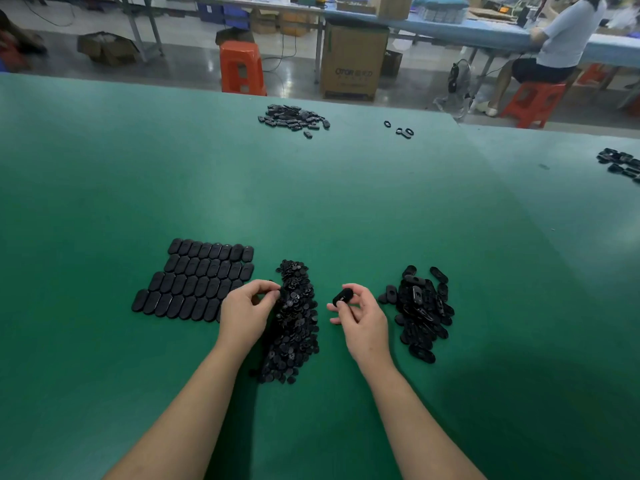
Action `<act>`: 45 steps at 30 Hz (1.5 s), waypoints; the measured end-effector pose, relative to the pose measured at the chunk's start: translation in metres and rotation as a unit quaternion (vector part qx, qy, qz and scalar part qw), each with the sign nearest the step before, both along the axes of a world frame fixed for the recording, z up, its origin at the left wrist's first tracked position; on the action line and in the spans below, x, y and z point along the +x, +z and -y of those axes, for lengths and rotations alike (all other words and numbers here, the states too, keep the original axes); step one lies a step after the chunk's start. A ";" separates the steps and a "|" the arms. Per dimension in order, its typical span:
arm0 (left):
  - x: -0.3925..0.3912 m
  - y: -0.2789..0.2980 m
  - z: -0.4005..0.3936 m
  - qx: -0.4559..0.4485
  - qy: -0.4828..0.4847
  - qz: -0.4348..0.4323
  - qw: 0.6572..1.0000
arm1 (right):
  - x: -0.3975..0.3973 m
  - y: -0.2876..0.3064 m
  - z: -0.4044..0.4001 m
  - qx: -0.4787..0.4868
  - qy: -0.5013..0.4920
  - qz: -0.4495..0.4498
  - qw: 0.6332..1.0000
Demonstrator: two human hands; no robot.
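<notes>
On the green table (311, 202), a long heap of small black round parts (294, 323) lies between my hands. My left hand (246, 313) pinches one small part at the heap's left edge with curled fingers. My right hand (360, 317) holds a black oval shell (343, 296) between thumb and fingertips, just above the table. A pile of black oval shells (420, 313) lies to the right of that hand. To the left, finished black oval pieces (197, 280) are laid flat in neat rows.
At the far side of the table lie another pile of black parts (294, 118), a few loose rings (401, 130), and more parts at the right edge (621, 164). Beyond the table stand orange stools (242, 67), a cardboard box (351, 60) and a seated person (557, 43).
</notes>
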State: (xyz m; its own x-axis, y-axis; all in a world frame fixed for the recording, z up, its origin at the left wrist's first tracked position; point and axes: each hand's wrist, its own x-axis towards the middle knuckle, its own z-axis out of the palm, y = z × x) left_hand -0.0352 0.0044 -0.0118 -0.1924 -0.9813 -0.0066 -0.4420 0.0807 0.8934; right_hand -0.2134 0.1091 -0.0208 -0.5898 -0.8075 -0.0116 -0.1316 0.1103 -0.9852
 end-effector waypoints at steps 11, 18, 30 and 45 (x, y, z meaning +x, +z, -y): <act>-0.044 0.026 -0.024 -0.017 -0.047 -0.014 0.999 | 0.000 -0.003 0.001 0.003 0.000 -0.023 1.000; -0.080 0.032 -0.039 -0.031 -0.073 0.033 0.996 | -0.001 0.001 -0.002 -0.004 0.020 -0.051 0.999; -0.089 0.029 -0.040 -0.024 -0.055 0.082 0.995 | -0.002 0.004 -0.002 0.006 0.015 -0.051 0.999; -0.094 0.032 -0.039 -0.005 -0.029 0.099 0.995 | -0.007 -0.001 -0.001 0.018 0.014 -0.044 0.999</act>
State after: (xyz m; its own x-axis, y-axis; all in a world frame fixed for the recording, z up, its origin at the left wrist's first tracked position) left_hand -0.1295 0.0438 0.0199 -0.2445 -0.9688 -0.0397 -0.6034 0.1199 0.7884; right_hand -0.2201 0.1099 -0.0221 -0.5676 -0.8232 0.0111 -0.2218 0.1399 -0.9650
